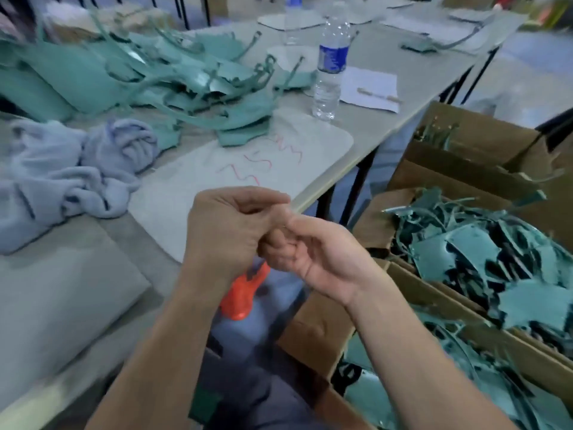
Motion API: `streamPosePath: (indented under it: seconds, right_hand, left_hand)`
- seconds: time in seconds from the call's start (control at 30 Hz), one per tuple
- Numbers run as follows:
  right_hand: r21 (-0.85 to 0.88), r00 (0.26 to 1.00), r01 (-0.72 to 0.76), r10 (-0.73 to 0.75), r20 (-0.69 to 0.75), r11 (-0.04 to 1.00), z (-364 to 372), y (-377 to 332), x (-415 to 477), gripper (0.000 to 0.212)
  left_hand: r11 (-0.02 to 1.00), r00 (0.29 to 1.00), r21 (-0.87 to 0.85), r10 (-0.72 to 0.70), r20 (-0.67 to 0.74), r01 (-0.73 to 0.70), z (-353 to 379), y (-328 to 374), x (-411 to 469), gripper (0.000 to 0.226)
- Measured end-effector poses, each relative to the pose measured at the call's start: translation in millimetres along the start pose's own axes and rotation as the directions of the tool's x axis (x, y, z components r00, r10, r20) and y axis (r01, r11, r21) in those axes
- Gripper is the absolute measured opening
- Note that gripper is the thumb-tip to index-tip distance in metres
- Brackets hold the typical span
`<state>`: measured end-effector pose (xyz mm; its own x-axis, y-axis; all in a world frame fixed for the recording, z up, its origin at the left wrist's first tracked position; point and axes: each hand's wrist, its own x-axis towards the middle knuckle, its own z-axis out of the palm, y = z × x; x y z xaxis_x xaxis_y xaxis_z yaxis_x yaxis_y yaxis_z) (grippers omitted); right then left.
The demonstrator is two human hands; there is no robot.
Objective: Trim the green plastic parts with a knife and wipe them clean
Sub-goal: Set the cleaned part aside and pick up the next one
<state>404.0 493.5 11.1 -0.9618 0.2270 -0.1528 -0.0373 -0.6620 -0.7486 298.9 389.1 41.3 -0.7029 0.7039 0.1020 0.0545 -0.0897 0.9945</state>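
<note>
My left hand [229, 228] and my right hand [319, 262] meet in front of me, just off the table edge. The left fingers curl over the tip of the right thumb; nothing shows between them. An orange knife [245, 293] slants down over my lap, its upper end hidden under the curled fingers of my right hand. A heap of green plastic parts [173, 79] with thin strips lies on the table at the back left. More green plastic pieces [483, 259] fill a cardboard box at my right. A crumpled pale blue cloth [71, 169] lies on the table to the left.
A clear water bottle [330, 66] stands on the grey table [387, 119], with white paper [369, 88] beside it. A light mat [279, 159] bearing red scribbles lies before the heap. Several cardboard boxes [465, 169] stand on the floor at the right.
</note>
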Motion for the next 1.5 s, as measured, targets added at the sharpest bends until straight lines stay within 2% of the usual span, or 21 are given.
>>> streamPosePath:
  seconds: [0.1,0.2,0.27,0.37,0.47,0.53,0.6,0.7,0.8,0.9,0.93,1.03,1.07,1.13,1.17,1.23,1.33,1.37,1.4,1.43,1.5]
  right_hand:
    - [-0.200,0.995,0.013,0.007,0.099,0.980,44,-13,38,0.026]
    - [-0.348,0.993,0.046,-0.005,0.120,0.936,83,-14,76,0.024]
    - [-0.410,0.990,0.062,-0.004,0.141,0.910,110,-11,104,0.024]
    - [-0.488,0.989,0.093,-0.023,0.147,0.868,141,0,150,0.020]
    - [-0.593,0.982,0.133,-0.025,0.187,0.794,175,21,203,0.025]
    - [-0.691,0.976,0.181,-0.042,0.213,0.699,196,36,240,0.024]
    - [-0.774,0.969,0.231,-0.066,0.239,0.590,214,50,276,0.025]
    - [-0.840,0.947,0.314,-0.204,0.247,0.443,240,62,326,0.035]
    - [-0.926,0.852,0.361,-0.443,0.279,0.111,257,59,371,0.028]
    - [-0.950,0.759,0.310,-0.590,0.277,-0.048,270,53,410,0.063]
    - [-0.948,0.738,0.308,-0.607,0.295,-0.087,274,53,423,0.068]
    - [-0.971,0.798,0.212,-0.554,0.238,-0.111,289,48,459,0.076]
    - [-0.968,0.812,0.217,-0.527,0.249,-0.123,292,45,469,0.067]
    - [-0.930,0.824,0.346,-0.436,0.363,-0.119,301,40,476,0.037]
    - [-0.903,0.823,0.409,-0.373,0.428,-0.133,307,38,473,0.030]
    - [-0.841,0.796,0.492,-0.275,0.539,-0.223,322,37,454,0.028]
    - [-0.662,0.639,0.638,-0.210,0.740,-0.393,345,51,405,0.024]
    - [-0.612,0.601,0.685,-0.168,0.781,-0.395,348,58,386,0.025]
    - [-0.583,0.591,0.713,-0.113,0.798,-0.389,349,67,368,0.028]
    - [-0.571,0.604,0.721,-0.046,0.795,-0.392,349,77,352,0.031]
    - [-0.558,0.636,0.718,0.064,0.769,-0.416,346,98,330,0.025]
  left_hand:
    - [0.995,0.965,0.062,0.091,-0.245,-0.078,-52,25,16,0.019]
    - [0.973,0.872,0.203,0.190,-0.451,-0.107,-107,36,23,0.026]
    - [0.961,0.782,0.259,0.237,-0.576,-0.101,-148,35,24,0.031]
    - [0.932,0.620,0.361,0.265,-0.739,0.033,-210,25,20,0.031]
    - [0.914,0.460,0.380,0.279,-0.843,0.141,-275,14,10,0.032]
    - [0.903,0.381,0.374,0.276,-0.882,0.213,-316,4,5,0.025]
    - [0.922,0.347,0.329,0.246,-0.905,0.205,-351,-6,4,0.015]
    - [0.973,0.296,0.212,0.176,-0.939,0.093,-387,-17,5,0.051]
    - [0.980,0.247,0.161,0.128,-0.960,0.117,-407,-27,9,0.060]
    - [0.973,0.204,0.143,0.105,-0.973,0.181,-410,-29,9,0.059]
    - [0.971,0.203,0.146,0.108,-0.973,0.188,-410,-31,9,0.059]
    - [0.968,0.245,0.168,0.120,-0.962,0.185,-405,-32,10,0.057]
    - [0.967,0.256,0.169,0.117,-0.960,0.192,-404,-32,11,0.057]
    - [0.965,0.268,0.175,0.118,-0.956,0.197,-405,-33,11,0.056]
    - [0.967,0.273,0.172,0.117,-0.955,0.188,-405,-33,11,0.054]
    - [0.979,0.288,0.135,0.086,-0.954,0.153,-407,-30,10,0.045]
    - [1.000,0.350,-0.005,-0.009,-0.937,0.014,-406,-22,11,0.022]
    - [0.993,0.386,-0.098,-0.065,-0.920,-0.066,-405,-18,10,0.020]
    - [0.968,0.444,-0.206,-0.123,-0.888,-0.145,-404,-14,9,0.027]
    - [0.931,0.525,-0.309,-0.168,-0.835,-0.195,-404,-11,6,0.039]
    - [0.889,0.698,-0.421,-0.185,-0.692,-0.181,-401,-4,-1,0.059]
